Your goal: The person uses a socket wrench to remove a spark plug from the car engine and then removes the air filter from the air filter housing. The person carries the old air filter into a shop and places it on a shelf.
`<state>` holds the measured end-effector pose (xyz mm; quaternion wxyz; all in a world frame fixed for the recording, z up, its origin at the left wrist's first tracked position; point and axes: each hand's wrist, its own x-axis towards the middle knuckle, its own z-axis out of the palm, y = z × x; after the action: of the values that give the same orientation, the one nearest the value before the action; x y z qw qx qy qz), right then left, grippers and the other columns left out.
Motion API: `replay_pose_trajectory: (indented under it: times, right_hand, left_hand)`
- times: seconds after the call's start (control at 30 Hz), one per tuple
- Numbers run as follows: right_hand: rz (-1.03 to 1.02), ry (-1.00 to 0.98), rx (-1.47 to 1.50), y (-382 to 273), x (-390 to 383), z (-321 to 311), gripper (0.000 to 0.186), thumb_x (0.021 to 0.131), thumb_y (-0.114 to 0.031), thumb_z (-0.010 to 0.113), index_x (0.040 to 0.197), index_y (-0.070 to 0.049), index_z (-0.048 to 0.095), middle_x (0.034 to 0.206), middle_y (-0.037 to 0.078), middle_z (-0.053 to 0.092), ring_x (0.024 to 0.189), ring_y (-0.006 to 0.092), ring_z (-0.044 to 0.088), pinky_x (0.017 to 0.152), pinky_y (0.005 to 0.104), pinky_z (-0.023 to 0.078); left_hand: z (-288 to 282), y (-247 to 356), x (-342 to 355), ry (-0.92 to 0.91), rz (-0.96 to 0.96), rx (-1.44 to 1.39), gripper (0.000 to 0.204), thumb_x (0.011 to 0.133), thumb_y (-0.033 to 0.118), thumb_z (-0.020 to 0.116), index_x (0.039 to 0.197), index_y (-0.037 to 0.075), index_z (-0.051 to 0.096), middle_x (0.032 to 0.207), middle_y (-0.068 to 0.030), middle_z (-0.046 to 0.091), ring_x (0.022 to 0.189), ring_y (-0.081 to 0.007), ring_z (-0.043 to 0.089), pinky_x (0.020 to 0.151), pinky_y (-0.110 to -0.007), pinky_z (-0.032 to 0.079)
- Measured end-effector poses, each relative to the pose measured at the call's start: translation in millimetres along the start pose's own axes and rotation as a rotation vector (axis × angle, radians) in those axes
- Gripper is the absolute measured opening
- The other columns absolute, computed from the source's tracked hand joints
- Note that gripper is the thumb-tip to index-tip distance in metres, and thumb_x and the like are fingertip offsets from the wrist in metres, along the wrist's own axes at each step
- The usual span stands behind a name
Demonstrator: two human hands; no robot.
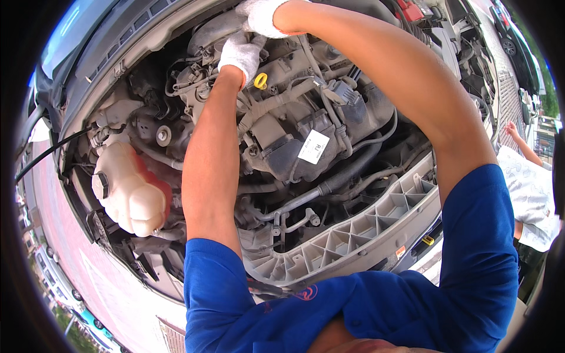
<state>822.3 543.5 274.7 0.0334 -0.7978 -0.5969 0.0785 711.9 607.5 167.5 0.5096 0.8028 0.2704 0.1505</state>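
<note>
So the curved duct [215, 30] is dull grey and dusty, sitting around 10 to 11 o'clock from the gloved left hand [240, 56], just beside it. Left fingers look partly curled; the right hand [262, 16] is cut off up top, can't tell what either grips. White label [314, 147], dark print, 5 o'clock from the left.

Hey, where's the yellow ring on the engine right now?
In the head view, the yellow ring is above and slightly left of centre, just lower right of the gloved left hand, above the white label.
</note>
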Motion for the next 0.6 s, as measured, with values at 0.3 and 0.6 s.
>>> replay_pose_trajectory:
  times: [0.3,0.6]
  right_hand:
    - [-0.089,0.086,-0.054,17,16,34,0.030,0.078,-0.002,0.061,0.106,0.001,0.072,0.102,0.021,0.072,0.089,0.0373,0.070,0.073,0.0456,0.056]
    - [0.159,-0.160,-0.046,-22,-12,-18,0.031,0.088,-0.015,0.056,0.111,-0.002,0.073,0.117,0.020,0.070,0.108,0.0357,0.068,0.089,0.0449,0.054]
  left_hand:
    - [9,-1,-3,0.091,0.085,0.026,0.038,0.094,0.029,0.066,0.120,0.001,0.065,0.105,-0.0145,0.073,0.089,-0.0240,0.067,0.083,-0.034,0.051]
    - [13,0,-4,0.205,-0.060,0.076,0.039,0.090,0.030,0.069,0.116,0.001,0.066,0.100,-0.0160,0.073,0.083,-0.0255,0.067,0.078,-0.034,0.051]
